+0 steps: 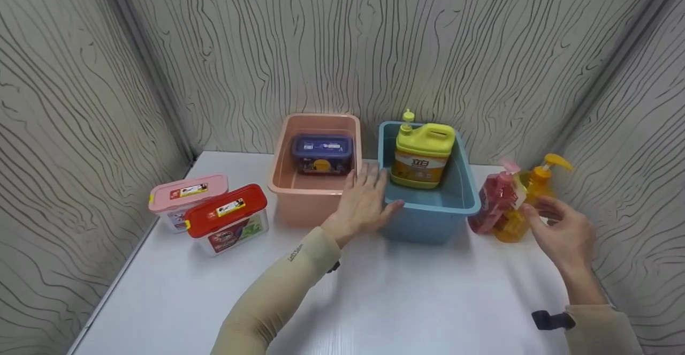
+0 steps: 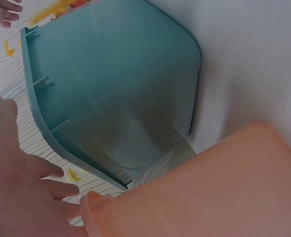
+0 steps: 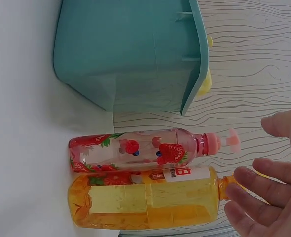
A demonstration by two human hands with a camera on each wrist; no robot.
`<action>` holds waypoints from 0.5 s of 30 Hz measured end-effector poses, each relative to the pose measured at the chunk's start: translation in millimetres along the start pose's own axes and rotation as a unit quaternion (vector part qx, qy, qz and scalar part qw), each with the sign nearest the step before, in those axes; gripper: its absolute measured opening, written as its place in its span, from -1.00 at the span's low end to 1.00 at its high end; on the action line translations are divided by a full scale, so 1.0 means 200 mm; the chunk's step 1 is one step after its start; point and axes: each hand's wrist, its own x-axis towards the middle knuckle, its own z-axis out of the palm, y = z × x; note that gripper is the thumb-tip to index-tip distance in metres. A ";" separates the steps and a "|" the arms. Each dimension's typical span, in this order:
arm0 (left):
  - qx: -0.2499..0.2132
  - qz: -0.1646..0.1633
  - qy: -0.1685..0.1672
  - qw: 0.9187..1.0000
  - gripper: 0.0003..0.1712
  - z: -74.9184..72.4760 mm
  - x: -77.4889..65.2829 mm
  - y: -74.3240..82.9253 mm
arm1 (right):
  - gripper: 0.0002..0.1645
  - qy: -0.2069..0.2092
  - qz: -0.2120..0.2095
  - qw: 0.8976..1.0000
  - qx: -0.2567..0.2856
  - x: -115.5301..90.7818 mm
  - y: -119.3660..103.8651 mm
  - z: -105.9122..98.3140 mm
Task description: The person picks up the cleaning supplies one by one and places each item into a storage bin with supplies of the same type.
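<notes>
The scene appears turned sideways, with the pale surface (image 3: 17,148) along the left and a wood-grain wall (image 3: 254,74) to the right. A teal tub (image 3: 130,54) stands at the top, bits of yellow (image 3: 205,84) peeking past its rim. Apart from it stands a pink bottle (image 3: 135,149) printed with strawberries, other berries and green leaves, topped by a pale pink pump (image 3: 224,142). Close alongside is an amber bottle (image 3: 150,197), clear-walled, with red characters on a white label. The right hand (image 3: 276,197), fingers spread and slightly bent, overlaps its orange neck; contact is unclear.
</notes>
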 end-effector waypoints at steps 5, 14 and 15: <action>0.030 0.011 -0.012 0.999 0.09 0.00 0.02 0.00 | -0.47 0.009 0.029 0.999 0.012 0.07 0.01 0.01; 0.038 0.007 -0.025 0.999 0.13 0.01 0.04 0.00 | -0.36 0.006 0.061 0.998 -0.004 0.14 0.05 0.01; 0.037 0.006 -0.027 0.999 0.14 0.01 0.05 0.00 | -0.35 0.007 0.065 0.998 -0.007 0.15 0.05 0.01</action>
